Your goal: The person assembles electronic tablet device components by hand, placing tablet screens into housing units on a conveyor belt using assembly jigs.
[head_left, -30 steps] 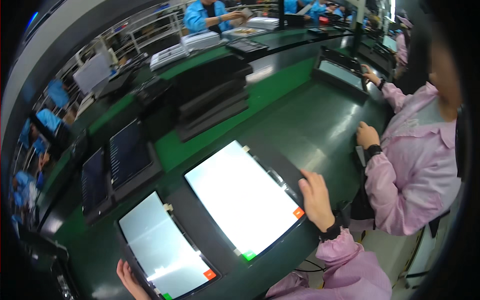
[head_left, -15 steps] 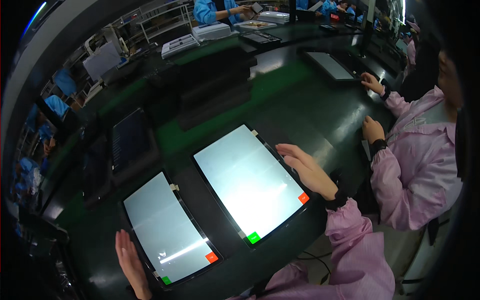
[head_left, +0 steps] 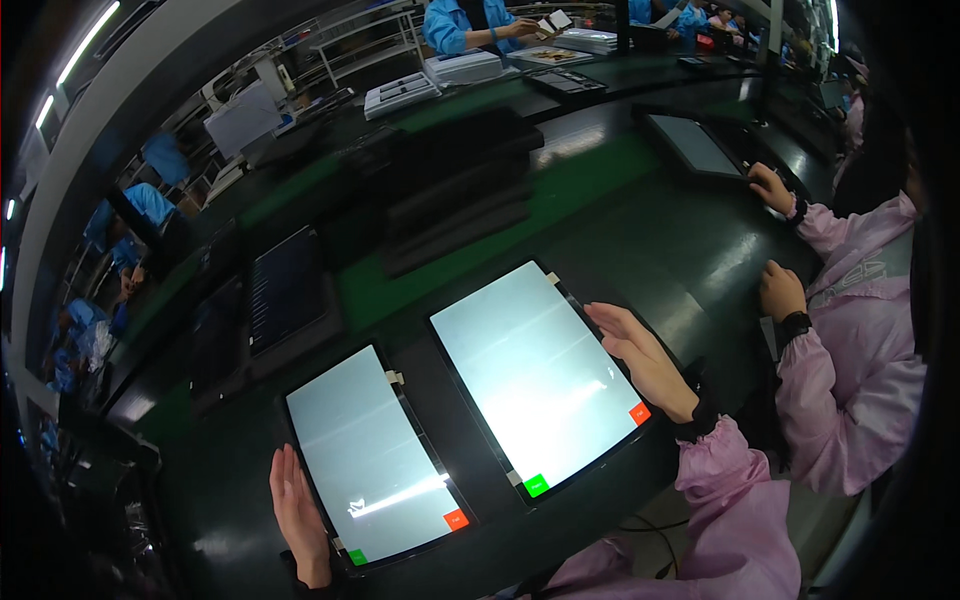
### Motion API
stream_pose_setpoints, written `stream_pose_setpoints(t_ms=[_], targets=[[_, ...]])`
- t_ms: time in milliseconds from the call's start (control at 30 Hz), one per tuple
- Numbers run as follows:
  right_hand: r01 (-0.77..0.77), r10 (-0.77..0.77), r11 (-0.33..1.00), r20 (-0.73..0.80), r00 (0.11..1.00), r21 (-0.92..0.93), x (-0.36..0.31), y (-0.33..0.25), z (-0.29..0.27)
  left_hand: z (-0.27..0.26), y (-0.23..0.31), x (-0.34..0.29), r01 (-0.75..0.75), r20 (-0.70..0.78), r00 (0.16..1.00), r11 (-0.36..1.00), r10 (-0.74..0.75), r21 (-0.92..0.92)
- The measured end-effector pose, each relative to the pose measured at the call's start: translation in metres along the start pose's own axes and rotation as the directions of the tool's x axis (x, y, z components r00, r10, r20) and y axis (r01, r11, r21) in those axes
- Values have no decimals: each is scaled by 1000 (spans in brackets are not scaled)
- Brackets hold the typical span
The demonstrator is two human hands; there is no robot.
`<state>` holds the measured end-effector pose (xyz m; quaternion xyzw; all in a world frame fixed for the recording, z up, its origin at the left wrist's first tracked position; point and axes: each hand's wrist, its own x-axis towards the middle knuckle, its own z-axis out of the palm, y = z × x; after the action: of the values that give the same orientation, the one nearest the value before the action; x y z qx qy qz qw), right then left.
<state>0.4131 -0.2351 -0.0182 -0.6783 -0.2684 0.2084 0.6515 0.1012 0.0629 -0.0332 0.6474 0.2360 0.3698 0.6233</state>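
Two tablets with bright white screens lie side by side in front of me. The left tablet and the right tablet each show a green square at the lower left corner and a red one at the lower right. My left hand is flat along the outer left edge of the left tablet, fingers stretched and side by side. Along the outer right edge of the right tablet rests my right hand, its fingers extended. Both hands look to touch the edges or nearly so, and neither grips anything.
Dark tablets lie at the left on dark pads. Stacked black mats stand beyond my tablets. At the right, a co-worker in pink has a hand at another tablet. White boxes stand at the far side.
My left hand has come in closer to the left tablet's edge, and my right hand closer to the right tablet's edge. The whole view has shifted somewhat.
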Motion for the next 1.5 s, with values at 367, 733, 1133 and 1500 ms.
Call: stream_pose_setpoints(t_ms=[367, 733, 1133, 1500], targets=[[71, -70, 997, 17, 997, -41, 0, 5, -7, 17, 9, -1, 25, 110, 993, 998, -31, 61], [665, -310, 448, 594, 742, -597, -77, -37, 0, 44, 90, -62, -406, 502, 865, 556, -23, 725], [621, -313, 317, 539, 782, -717, -81, -39, 8, 58, 63, -61, -638, 708, 706, 414, -23, 650], [791, -609, 366, 517, 601, -490, -45, -58, 79, 64, 68, -66, -653, 720, 691, 485, 66, 582]])
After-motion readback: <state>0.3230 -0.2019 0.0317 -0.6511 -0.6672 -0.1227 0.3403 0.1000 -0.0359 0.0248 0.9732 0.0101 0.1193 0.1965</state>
